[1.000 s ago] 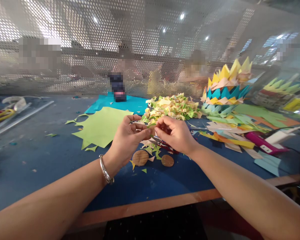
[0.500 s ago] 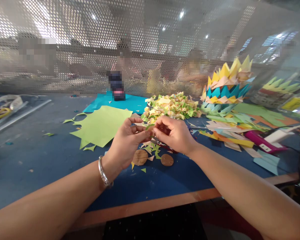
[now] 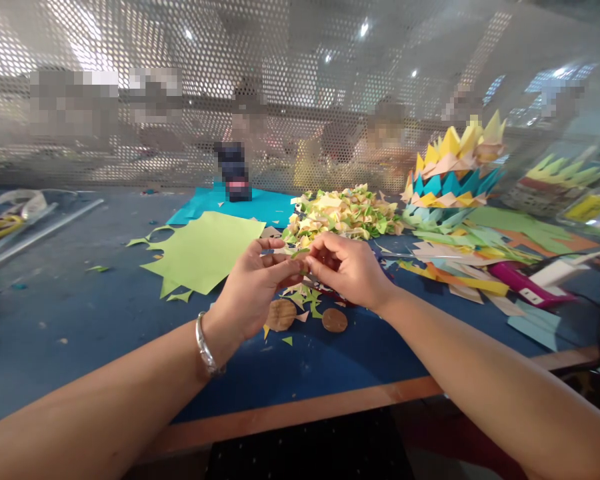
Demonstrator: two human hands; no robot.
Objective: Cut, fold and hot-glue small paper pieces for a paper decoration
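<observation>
A small green paper piece [image 3: 299,253] sits pinched between my two hands at the middle of the view. My left hand [image 3: 260,280], with a silver bracelet on its wrist, has thumb and forefinger closed on it. From the other side my right hand [image 3: 347,267] pinches the same piece with its fingertips. Fingers hide most of its shape. Just beyond lies a heap of small folded paper pieces [image 3: 347,210] in cream, yellow and green. Two brown discs, a larger one [image 3: 281,315] and a smaller one [image 3: 335,321], lie on the table below my hands among paper scraps.
A large green paper sheet [image 3: 207,250] with a cut edge lies left, partly over a blue sheet [image 3: 193,205]. Right stand stacked jagged paper strips [image 3: 453,177], loose offcuts [image 3: 465,267] and a magenta power strip [image 3: 523,287] with cables. A perforated metal screen [image 3: 280,60] closes the back.
Both hands stay nearly in place, still pinching the green paper piece. Only the fingertips and the piece have shifted very slightly.
</observation>
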